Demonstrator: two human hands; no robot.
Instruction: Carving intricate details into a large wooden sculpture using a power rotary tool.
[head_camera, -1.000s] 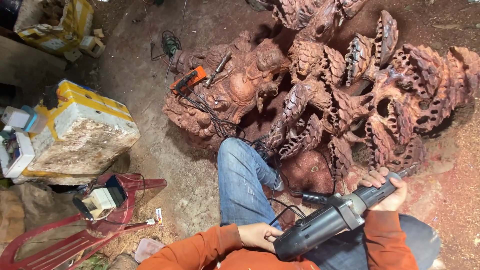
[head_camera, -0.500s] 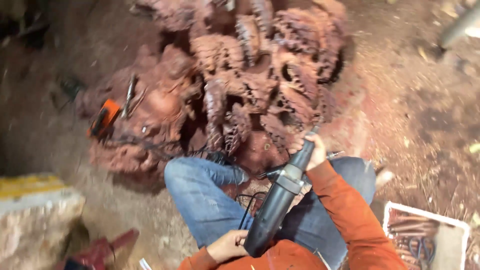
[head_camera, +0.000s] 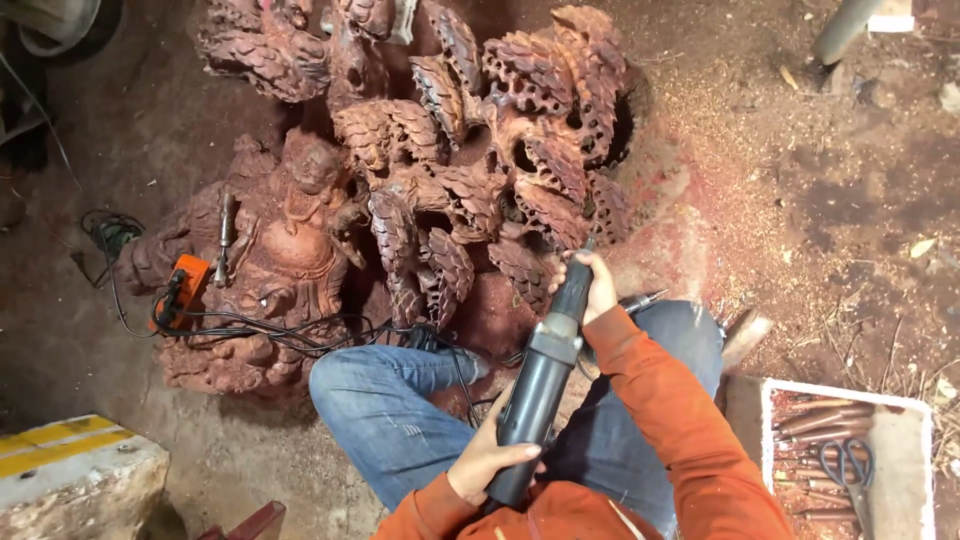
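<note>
Head view is showing me both hands wrapped around one long grey power tool (head_camera: 545, 385) that is running diagonally across my lap. I am gripping its rear end with my left hand (head_camera: 487, 462), fingers closed around the dark body, near my orange-sleeved chest. My right hand (head_camera: 590, 285) is closing around the narrow front end, and the tip is pointing up into the reddish wood carving (head_camera: 470, 180), meeting it at the lower right edge of the leafy, pierced part. I am sitting on the dirt floor (head_camera: 820, 200) with my legs in blue jeans (head_camera: 390, 420) bent in front of the carving. A carved seated figure (head_camera: 300, 230) is forming the left part of the piece, with a small metal tool (head_camera: 224, 240) lying on it and an orange device (head_camera: 182, 290) beside it, black cables (head_camera: 290, 335) trailing toward my knee. To my right, a white box (head_camera: 915, 470) is holding chisels and scissors (head_camera: 848, 470).
</note>
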